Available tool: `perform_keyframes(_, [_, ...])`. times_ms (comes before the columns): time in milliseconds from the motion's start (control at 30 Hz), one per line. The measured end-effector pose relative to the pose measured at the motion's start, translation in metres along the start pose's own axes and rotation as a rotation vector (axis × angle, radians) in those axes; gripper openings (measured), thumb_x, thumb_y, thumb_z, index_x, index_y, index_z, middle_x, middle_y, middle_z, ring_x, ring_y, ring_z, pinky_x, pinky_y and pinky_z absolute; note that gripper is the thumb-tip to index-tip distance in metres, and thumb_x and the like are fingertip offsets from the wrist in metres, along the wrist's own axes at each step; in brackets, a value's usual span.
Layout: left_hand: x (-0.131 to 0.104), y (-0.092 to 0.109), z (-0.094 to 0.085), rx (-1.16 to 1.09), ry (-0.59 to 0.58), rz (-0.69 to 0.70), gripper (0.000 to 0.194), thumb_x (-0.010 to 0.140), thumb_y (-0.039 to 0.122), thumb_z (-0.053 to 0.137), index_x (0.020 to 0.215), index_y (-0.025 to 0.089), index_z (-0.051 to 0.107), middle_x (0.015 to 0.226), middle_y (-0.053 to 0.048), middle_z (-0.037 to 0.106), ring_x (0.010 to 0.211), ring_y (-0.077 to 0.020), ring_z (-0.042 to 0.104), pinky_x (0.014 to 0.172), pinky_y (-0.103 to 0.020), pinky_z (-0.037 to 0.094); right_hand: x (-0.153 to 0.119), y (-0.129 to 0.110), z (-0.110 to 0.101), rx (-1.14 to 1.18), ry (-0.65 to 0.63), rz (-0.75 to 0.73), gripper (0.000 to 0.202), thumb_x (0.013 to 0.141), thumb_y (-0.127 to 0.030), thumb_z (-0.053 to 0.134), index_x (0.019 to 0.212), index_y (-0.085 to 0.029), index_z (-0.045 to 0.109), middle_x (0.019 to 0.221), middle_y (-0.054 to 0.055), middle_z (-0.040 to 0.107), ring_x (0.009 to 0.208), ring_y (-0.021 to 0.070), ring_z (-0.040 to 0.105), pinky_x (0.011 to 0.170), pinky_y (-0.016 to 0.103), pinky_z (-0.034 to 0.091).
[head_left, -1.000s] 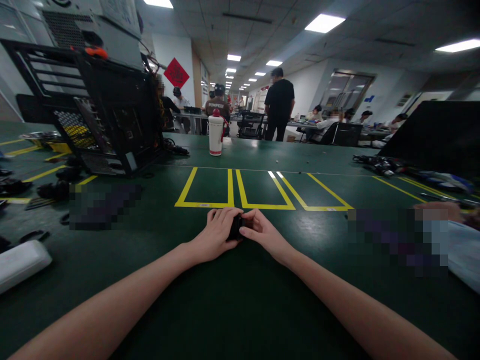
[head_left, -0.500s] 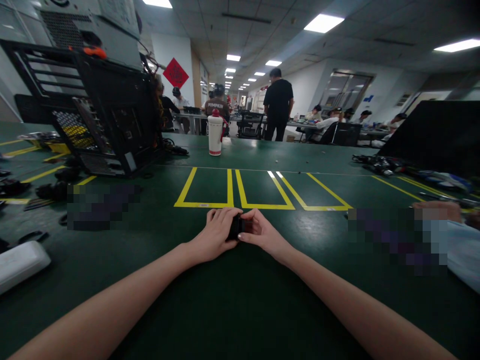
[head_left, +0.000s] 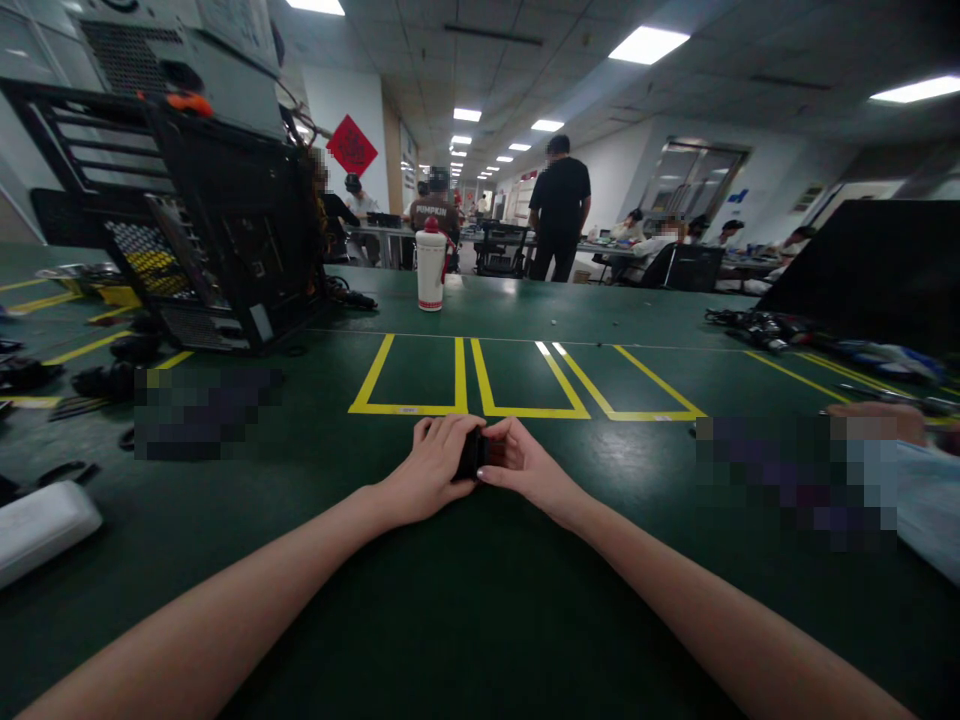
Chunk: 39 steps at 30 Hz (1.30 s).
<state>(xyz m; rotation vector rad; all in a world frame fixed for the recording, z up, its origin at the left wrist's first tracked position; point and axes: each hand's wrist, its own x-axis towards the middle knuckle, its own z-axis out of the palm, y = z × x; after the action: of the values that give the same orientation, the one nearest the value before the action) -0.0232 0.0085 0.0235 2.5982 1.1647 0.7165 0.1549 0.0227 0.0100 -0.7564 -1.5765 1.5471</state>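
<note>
Between my two hands is a small black object [head_left: 471, 455], mostly covered by fingers, so its exact kind does not show. My left hand [head_left: 431, 465] wraps over it from the left, fingers across its top and thumb low in front. On the other side, my right hand [head_left: 525, 462] grips its right end between thumb and fingertips. Both hands rest at the green table [head_left: 480, 600], just in front of the yellow tape outlines [head_left: 525, 412].
A black computer case [head_left: 232, 230] stands at the left, with a white-and-red bottle [head_left: 430, 268] farther back. A white object [head_left: 45, 530] lies at the left edge. Another person's sleeve [head_left: 930, 490] reaches in at the right, near cables [head_left: 765, 328]. Several people sit or stand behind.
My hands and the black object stay almost exactly in place. The standing person in the background has shifted slightly to the right.
</note>
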Motion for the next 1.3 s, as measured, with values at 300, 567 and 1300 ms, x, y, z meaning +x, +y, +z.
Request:
perform_keyframes(300, [0.0013,-0.0047,0.0076,0.007,0.036,0.001,0.057,0.074,0.022,0.057,0.120,0.023,0.025,0.118,-0.006,0.042,0.110,-0.0238,0.039,0.096,-0.045,0.023,-0.0001,-0.0025,0.0023,-0.083,0.095,0.012,0.022,0.074,-0.026,0.058,0.094,-0.021,0.049,0.097,0.002,0.053,0.097,0.0157,0.050,0.090,0.036,0.039])
perform_keyframes(567, [0.0000,-0.0035,0.0049,0.002,0.020,-0.007,0.057,0.074,0.021,0.056,0.121,0.024,0.025,0.119,-0.007,0.041,0.111,-0.0248,0.039,0.096,-0.046,0.023,-0.0017,-0.0021,0.0008,-0.024,-0.005,0.001,0.037,0.063,-0.017,0.068,0.092,-0.023,0.045,0.102,0.001,0.051,0.101,0.0168,0.051,0.092,0.038,0.039])
perform_keyframes(1300, [0.0005,-0.0050,0.0068,0.004,0.040,-0.002,0.057,0.073,0.022,0.057,0.120,0.023,0.026,0.119,-0.007,0.042,0.111,-0.0249,0.039,0.095,-0.045,0.024,-0.0004,0.0004,0.0007,-0.052,0.030,0.001,0.026,0.069,-0.026,0.063,0.090,-0.023,0.047,0.098,0.001,0.052,0.097,0.0164,0.051,0.088,0.036,0.040])
